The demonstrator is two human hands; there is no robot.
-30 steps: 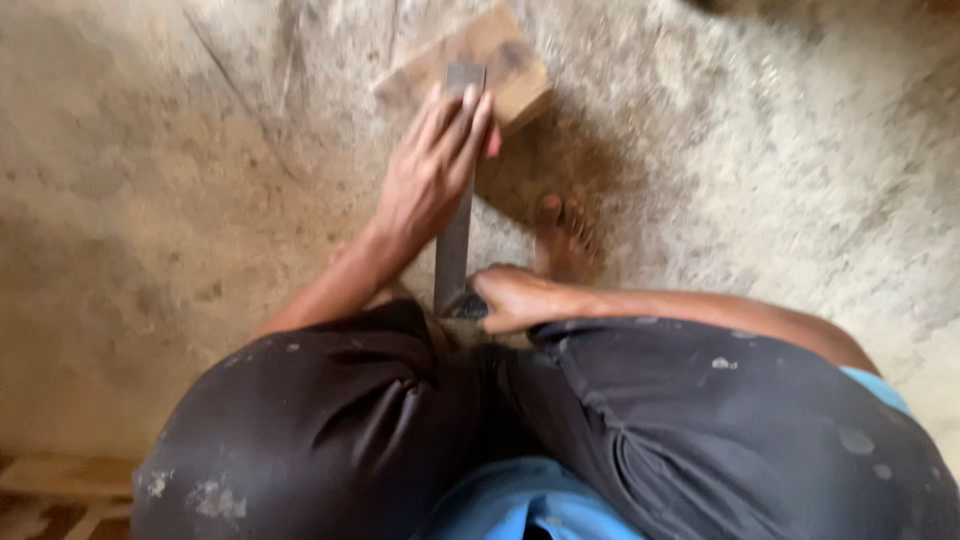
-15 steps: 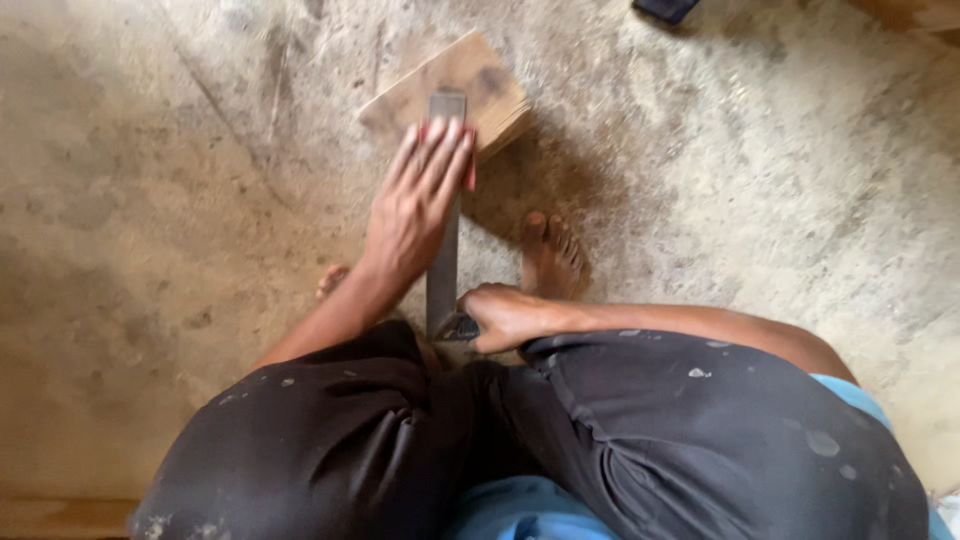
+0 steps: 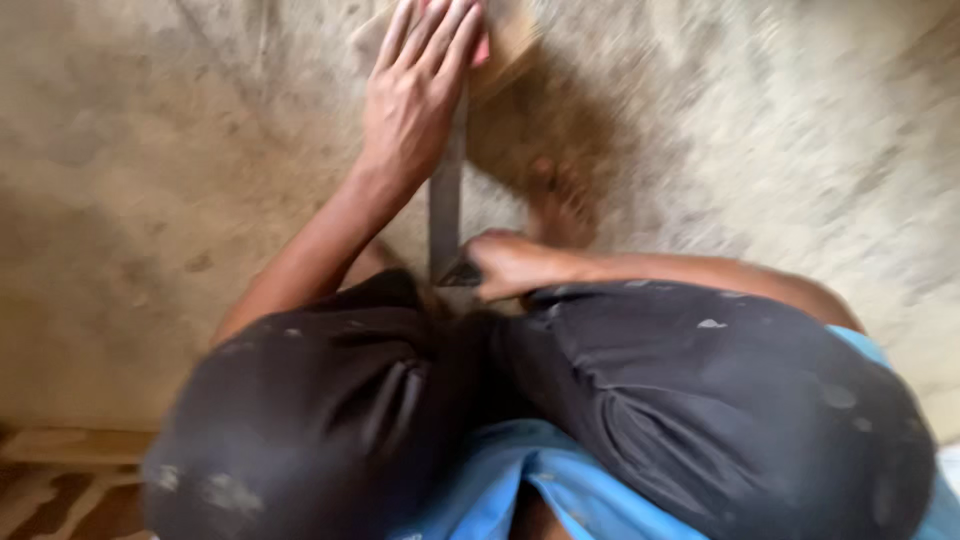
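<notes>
Two hands are working one long flat metal blade (image 3: 446,205). Your left hand (image 3: 412,95) is lying flat on its far end, fingers (image 3: 440,35) stretched out straight and pressing down, gripping nothing. Your right hand (image 3: 510,265) is closing around the blade's near end, just in front of your knees. The blade's far end is resting on a wooden block (image 3: 505,45) at the far edge of the concrete floor (image 3: 750,130) in view. Your bare foot (image 3: 562,205) is standing just beside the blade. Dark shorts (image 3: 650,400) are covering your bent legs.
</notes>
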